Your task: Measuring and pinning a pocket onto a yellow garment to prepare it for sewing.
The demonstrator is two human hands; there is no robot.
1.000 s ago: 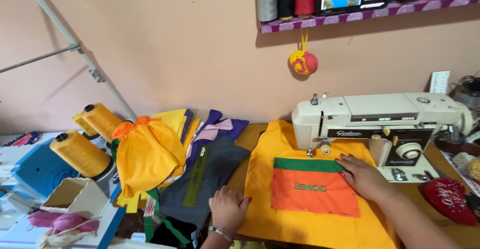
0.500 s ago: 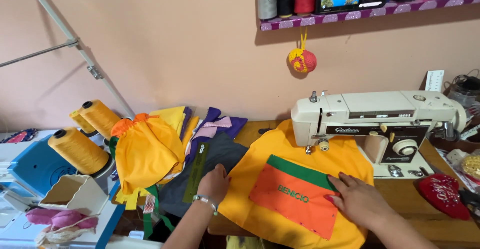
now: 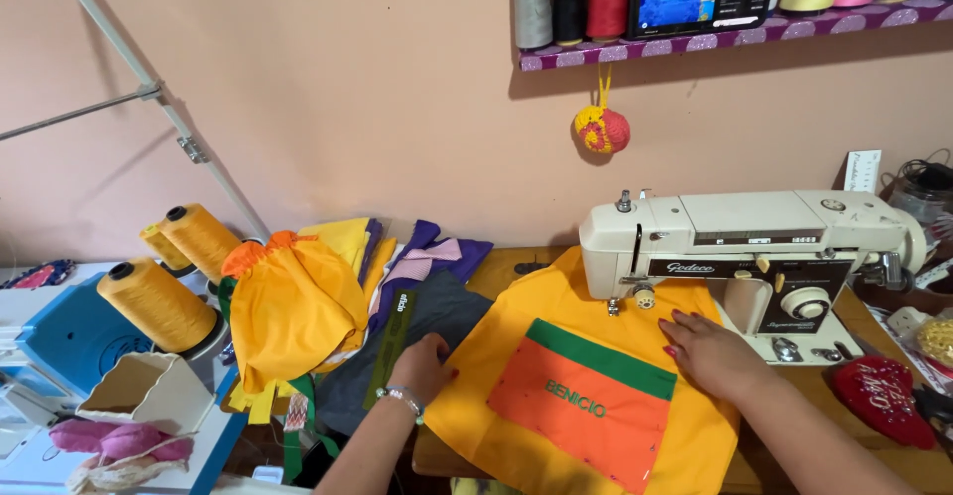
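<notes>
Two flat, unclenched hands, left hand [image 3: 422, 364] and right hand [image 3: 710, 353], fingers spread atop the yellow cloth [image 3: 586, 396].

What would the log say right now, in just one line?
left hand: flat on yellow fabric edge | right hand: flat by orange pocket | sewing machine: behind
</notes>
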